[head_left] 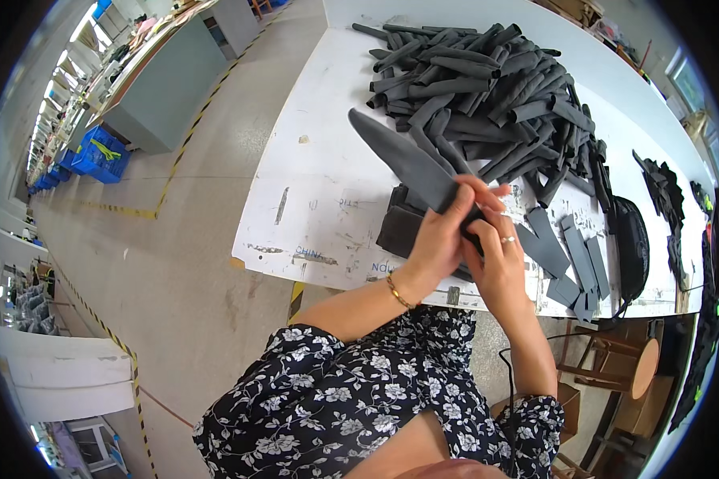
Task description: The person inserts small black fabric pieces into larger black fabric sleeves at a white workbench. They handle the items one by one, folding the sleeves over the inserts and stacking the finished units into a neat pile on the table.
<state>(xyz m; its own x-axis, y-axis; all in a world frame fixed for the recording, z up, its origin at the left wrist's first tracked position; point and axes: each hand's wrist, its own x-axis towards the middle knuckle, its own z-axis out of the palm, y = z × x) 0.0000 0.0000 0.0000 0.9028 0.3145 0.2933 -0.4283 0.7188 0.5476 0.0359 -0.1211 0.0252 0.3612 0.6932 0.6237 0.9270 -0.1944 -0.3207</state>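
A long dark grey fabric piece (pixel 403 156) with a rounded far end is held up slantwise over the table's near edge. My left hand (pixel 441 235) is closed round its near part, thumb lying along the top. Beside it my right hand (pixel 499 259) is closed with bent fingers at the near end of the same piece; the fingers hide that end. Below the hands lies a stack of dark folded pieces (pixel 399 227), partly covered. Beyond it rises a large heap of dark grey rolled fabric tubes (pixel 463 72).
Flat grey strips (pixel 579 251) lie right of my hands on the white table (pixel 311 176). Past them are a black zipped bag (pixel 629 251) and dark scraps (pixel 665 195). A wooden stool (pixel 639 367) stands below right; blue crates (pixel 100 156) stand far left.
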